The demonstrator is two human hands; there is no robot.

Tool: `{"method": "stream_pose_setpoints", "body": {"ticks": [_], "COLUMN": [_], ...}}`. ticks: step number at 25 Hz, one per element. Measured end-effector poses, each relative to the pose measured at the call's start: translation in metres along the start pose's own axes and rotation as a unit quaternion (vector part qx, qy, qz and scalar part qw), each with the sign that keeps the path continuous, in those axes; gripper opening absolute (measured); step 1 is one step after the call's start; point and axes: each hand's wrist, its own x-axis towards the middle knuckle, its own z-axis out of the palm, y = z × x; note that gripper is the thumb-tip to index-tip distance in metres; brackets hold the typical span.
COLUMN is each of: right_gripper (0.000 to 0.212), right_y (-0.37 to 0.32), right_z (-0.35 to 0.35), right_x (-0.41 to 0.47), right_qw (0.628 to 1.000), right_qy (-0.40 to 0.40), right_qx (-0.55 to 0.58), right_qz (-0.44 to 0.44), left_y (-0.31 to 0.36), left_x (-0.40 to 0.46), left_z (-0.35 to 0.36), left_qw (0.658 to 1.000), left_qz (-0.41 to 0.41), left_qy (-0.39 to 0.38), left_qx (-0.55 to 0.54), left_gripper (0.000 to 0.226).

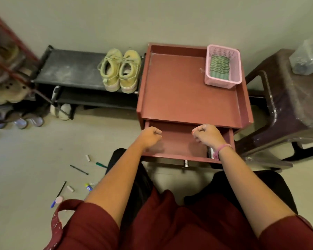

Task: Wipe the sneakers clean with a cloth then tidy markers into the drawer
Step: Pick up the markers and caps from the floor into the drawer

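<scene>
Your left hand (150,137) and right hand (207,135) hover fisted and empty over the open drawer (177,141), markers (79,169) scattered on the floor to your left, sneakers (120,70) beyond them.

Both fists, left hand (150,136) and right hand (209,135), hover over the open drawer (177,156).

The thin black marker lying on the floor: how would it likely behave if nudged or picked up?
The black marker looks slender and round, so it would probably roll on the smooth floor if nudged. It seems light and stiff, though lying flat it may be fiddly to pinch.
</scene>
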Motion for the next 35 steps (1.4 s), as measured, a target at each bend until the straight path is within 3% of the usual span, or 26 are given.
{"method": "stream_pose_setpoints", "body": {"ticks": [7, 12, 17, 21, 24, 27, 32, 35], "right_gripper": [0.011, 0.013, 0.020, 0.016, 0.031, 0.047, 0.071, 0.073], "right_y": [-0.124, -0.187, -0.209, -0.197, -0.180, -0.160, -0.123, -0.105], "right_z": [0.082, 0.183, 0.290, 0.369, 0.422, 0.464, 0.488, 0.497], "right_x": [-0.035, -0.034, -0.032, -0.015, 0.001, 0.024, 0.063, 0.086], "right_qw": [0.991, 0.970, 0.930, 0.859, 0.774, 0.688, 0.554, 0.511], "right_qy": [-0.070, -0.135, -0.176, -0.240, -0.308, -0.357, -0.427, -0.443], "right_qx": [-0.040, -0.124, -0.249, -0.377, -0.485, -0.568, -0.654, -0.676], "right_qz": [-0.104, -0.162, -0.205, -0.252, -0.266, -0.276, -0.289, -0.293], "left_y": [-0.066, -0.190, -0.304, -0.374, -0.423, -0.456, -0.487, -0.493], "left_x": [-0.085, -0.132, -0.162, -0.170, -0.163, -0.149, -0.112, -0.091], "left_z": [-0.128, -0.186, -0.186, -0.157, -0.120, -0.083, -0.027, -0.006], "left_qw": [0.974, 0.935, 0.892, 0.869, 0.860, 0.849, 0.851, 0.847], "left_qz": [0.003, -0.094, -0.193, -0.267, -0.320, -0.352, -0.382, -0.378], "left_qy": [0.199, 0.306, 0.339, 0.323, 0.299, 0.284, 0.238, 0.235], "left_qx": [-0.108, -0.155, -0.228, -0.264, -0.264, -0.274, -0.273, -0.290], "left_gripper": [0.027, 0.026, 0.015, 0.012, 0.015, 0.033, 0.040, 0.038]}}
